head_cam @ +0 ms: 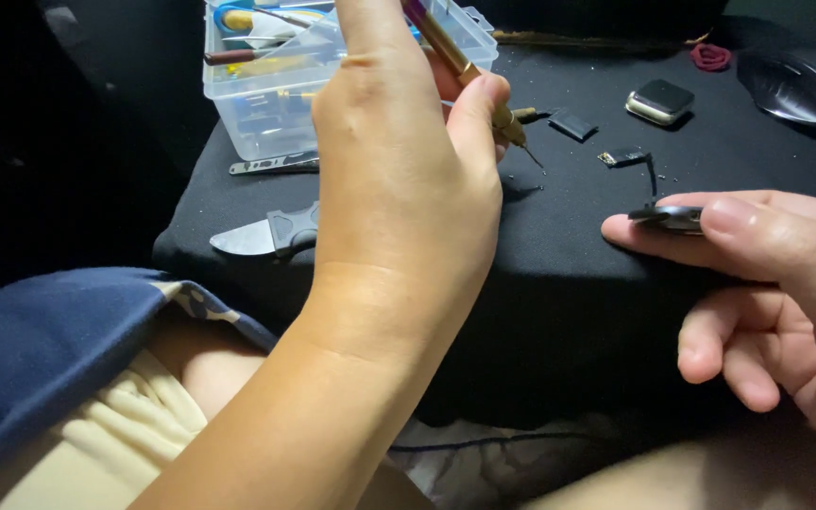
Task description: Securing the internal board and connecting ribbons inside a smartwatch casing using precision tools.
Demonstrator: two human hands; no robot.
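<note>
- The left hand (399,179) is raised over the near left part of the bench (559,283), back of the hand toward the camera, its fingers (476,113) clenched around a slim gold and purple screwdriver (460,66).
- The screwdriver slants down to the right; its fine tip (533,159) hangs just above the black cloth, near the middle of the bench, touching nothing.
- The right hand (776,283) sits at the near right edge of the bench; thumb and forefinger (654,236) pinch a small flat dark part (670,218), the other fingers curled loosely below.
- A thin dark ribbon cable (652,179) rises from that part to a tiny chip (622,157) lying on the cloth just beyond it.
- A small black square piece (572,124) lies near the screwdriver tip, toward the far side.
- A small square watch body (660,101) with a pale rim lies further back on the right.
- A clear plastic box (266,104) of tools stands at the far left corner.
- A flat metal strip (273,166) lies just in front of the box, and a short knife (266,233) with a dark handle lies at the near left edge.
- A red band (710,57) and a dark computer mouse (790,87) lie at the far right corner.
</note>
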